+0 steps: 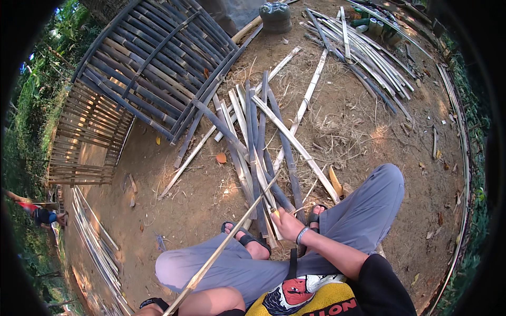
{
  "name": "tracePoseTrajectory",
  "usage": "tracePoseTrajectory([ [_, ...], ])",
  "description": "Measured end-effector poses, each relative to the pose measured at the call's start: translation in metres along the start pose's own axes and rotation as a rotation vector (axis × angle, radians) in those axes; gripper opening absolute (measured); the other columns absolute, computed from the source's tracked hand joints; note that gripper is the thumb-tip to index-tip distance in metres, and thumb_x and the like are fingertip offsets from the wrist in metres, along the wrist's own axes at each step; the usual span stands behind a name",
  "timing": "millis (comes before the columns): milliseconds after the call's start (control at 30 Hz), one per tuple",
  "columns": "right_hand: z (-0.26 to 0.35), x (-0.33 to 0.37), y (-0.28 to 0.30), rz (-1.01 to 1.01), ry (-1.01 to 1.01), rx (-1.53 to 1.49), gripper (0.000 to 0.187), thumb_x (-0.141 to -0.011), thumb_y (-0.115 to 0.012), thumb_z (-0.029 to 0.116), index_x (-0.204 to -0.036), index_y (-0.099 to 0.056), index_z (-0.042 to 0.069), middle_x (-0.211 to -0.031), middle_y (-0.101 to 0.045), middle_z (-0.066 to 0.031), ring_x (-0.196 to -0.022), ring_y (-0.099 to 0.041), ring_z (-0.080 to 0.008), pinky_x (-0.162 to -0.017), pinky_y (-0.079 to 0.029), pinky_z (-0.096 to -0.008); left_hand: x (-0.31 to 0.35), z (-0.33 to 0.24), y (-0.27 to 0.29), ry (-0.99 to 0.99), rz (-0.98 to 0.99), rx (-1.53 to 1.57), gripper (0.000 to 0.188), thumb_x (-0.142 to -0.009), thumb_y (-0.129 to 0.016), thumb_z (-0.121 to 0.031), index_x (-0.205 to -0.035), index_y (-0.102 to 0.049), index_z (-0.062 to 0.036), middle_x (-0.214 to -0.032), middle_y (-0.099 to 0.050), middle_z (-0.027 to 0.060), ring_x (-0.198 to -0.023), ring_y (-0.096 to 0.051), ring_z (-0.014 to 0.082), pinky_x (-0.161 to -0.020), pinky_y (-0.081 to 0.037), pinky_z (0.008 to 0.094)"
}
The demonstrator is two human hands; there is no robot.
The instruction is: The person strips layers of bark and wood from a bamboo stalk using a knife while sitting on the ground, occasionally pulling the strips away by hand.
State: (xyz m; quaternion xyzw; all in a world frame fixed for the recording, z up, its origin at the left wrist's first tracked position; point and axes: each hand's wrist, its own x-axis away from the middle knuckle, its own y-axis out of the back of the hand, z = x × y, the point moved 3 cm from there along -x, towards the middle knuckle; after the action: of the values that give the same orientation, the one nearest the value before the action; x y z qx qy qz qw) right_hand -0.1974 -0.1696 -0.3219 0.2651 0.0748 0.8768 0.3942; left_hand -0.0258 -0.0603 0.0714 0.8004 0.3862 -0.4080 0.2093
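Note:
My right hand is closed around the yellowish handle of what looks like a knife. Its narrow blade points away from me, over the bamboo pieces between my feet. A long, thin bamboo strip slants from the blade area down across my left thigh to the lower edge. Beside the strip's near end, a dark band circles my left wrist. Only a sliver of my left hand shows at the bottom rim, with its fingers cut off. Dark and pale split bamboo slats lie criss-crossed on the ground ahead of my feet.
A dark bamboo-slat frame stands at the far left, joined to a lighter slatted panel. More split strips lie in piles at far right and left. Shavings cover the dirt. Another person is at the left edge.

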Motion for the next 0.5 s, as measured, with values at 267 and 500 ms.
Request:
tracePoseTrajectory([
  [267,0.023,-0.007,-0.004,0.001,-0.017,0.1,0.045,-0.097,-0.039,0.039,-0.103,-0.046,-0.005,-0.083,-0.059,-0.0372,-0.086,-0.057,-0.0527,-0.077,-0.046,-0.0562,0.017,-0.011,0.002,-0.096,-0.191,-0.068,0.058,-0.087,-0.061,-0.052,-0.056,-0.022,-0.0228,-0.043,-0.022,-0.0129,-0.033,-0.019,0.0007,-0.039,-0.009,0.021],
  [500,0.012,-0.027,-0.017,0.058,-0.026,0.109,0.05,-0.097,-0.038,0.041,-0.109,-0.041,-0.008,-0.09,-0.059,-0.0388,-0.093,-0.056,-0.0528,-0.085,-0.044,-0.0565,0.031,-0.021,0.015,-0.134,-0.342,-0.152,0.058,-0.084,-0.062,-0.057,-0.055,-0.027,-0.0208,-0.039,-0.023,-0.0112,-0.031,-0.02,-0.0002,-0.037,-0.01,0.019],
])
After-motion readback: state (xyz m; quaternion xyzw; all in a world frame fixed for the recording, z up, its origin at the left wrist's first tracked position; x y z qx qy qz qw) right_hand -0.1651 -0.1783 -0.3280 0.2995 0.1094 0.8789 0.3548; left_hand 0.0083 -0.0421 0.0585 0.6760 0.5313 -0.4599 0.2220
